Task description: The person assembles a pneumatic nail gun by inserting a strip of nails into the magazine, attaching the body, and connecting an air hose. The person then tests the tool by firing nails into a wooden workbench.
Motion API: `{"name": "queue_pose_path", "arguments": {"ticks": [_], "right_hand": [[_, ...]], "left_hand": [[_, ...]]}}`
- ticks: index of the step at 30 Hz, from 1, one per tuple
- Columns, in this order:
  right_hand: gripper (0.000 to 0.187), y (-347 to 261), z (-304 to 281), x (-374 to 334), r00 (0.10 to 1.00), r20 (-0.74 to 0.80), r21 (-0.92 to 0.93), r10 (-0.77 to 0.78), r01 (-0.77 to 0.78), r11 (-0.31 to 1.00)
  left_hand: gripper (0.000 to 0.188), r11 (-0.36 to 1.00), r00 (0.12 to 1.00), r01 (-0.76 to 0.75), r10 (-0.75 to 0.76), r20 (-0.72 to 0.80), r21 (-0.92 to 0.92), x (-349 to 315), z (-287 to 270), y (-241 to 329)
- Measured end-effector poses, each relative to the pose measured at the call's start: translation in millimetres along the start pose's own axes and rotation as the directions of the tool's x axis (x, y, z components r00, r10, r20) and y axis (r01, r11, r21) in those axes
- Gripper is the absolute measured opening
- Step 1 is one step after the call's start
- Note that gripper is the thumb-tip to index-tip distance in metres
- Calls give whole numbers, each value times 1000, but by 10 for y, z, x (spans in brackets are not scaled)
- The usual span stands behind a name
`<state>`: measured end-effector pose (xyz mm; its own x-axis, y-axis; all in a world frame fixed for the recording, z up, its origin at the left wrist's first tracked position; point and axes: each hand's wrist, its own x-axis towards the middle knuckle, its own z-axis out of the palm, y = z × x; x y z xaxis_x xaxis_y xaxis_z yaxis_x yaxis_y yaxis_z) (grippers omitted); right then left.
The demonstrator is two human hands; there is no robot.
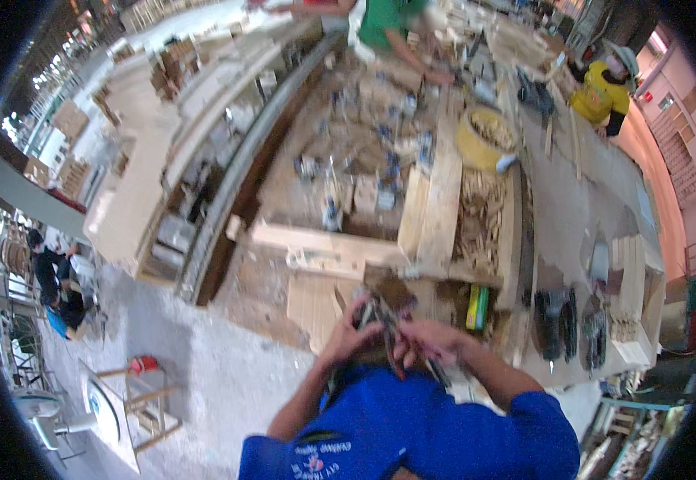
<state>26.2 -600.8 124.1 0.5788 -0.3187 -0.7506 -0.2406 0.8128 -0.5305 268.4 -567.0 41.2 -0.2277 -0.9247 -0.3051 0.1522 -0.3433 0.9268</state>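
Note:
Both my hands meet close to my chest, above my blue shirt (412,432). My left hand (349,332) and my right hand (432,338) together grip a small dark tool (381,316) with reddish handles; the blur hides what kind it is. Just beyond them lies the near edge of a long wooden workbench (316,308) with flat boards on it.
A pale plank (316,240) and upright boards (440,208) lie on the bench beside a tray of small wood pieces (480,220). A yellow bucket (480,140) stands farther off. Dark tools (556,320) lie at right. Other people work at the far end and at the left. A stool (144,392) stands on the floor.

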Motion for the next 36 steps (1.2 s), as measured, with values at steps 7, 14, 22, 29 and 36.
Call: {"name": "queue_pose_path", "arguments": {"ticks": [7,14,22,29,36], "right_hand": [[43,58,-114,55,997,82,241,-1,-19,970],[44,61,-70,34,995,98,219,-16,-6,976],[44,-66,-96,56,991,136,205,14,-42,978],[41,-284,-121,50,992,56,-18,109,-109,994],[40,-456,91,-47,990,-95,-134,103,-115,984]], "left_hand": [[76,987,998,55,-52,26,-152,-46,41,179],[72,983,999,52,-52,7,-176,-71,49,179],[67,982,995,92,-97,-25,-165,-51,52,196],[64,986,995,94,-98,-24,-138,-42,91,212],[63,990,994,93,-98,-46,-110,-43,114,203]]}}
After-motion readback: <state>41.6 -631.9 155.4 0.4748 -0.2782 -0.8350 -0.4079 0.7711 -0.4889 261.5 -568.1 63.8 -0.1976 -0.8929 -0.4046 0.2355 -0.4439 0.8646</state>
